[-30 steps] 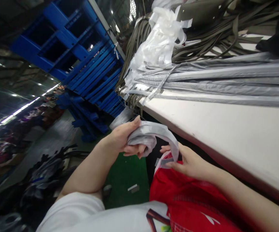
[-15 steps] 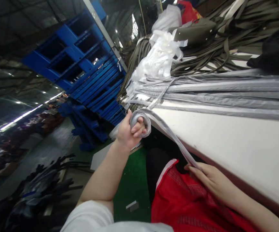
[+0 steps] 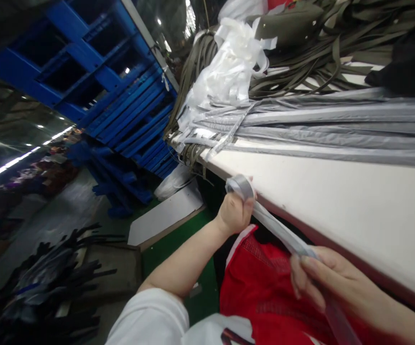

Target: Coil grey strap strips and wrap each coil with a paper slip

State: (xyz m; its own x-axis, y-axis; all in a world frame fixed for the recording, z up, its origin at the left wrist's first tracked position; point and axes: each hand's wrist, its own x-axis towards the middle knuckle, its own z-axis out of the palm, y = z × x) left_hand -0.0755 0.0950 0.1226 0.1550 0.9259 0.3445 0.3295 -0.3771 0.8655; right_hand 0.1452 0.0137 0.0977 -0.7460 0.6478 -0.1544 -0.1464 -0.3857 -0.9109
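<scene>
Head view: 1 smooth, flat grey strip (image 3: 277, 229) was stretched between the 2 hands, above creased red cloth (image 3: 257, 278). The left hand (image 3: 235, 212) was closed around its round coil (image 3: 242, 186); the right hand (image 3: 331, 280) pinched it between thumb and fingers. Its long axis sloped from upper left to lower right, near the straight edge of the white table (image 3: 329, 201).

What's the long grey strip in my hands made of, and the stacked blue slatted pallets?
The long grey strip looks like thin cloth with a slight sheen: it coils softly. The stacked blue slatted pallets look like hard, smooth plastic, evenly coloured and straight-edged, though painted wood is possible.
</scene>
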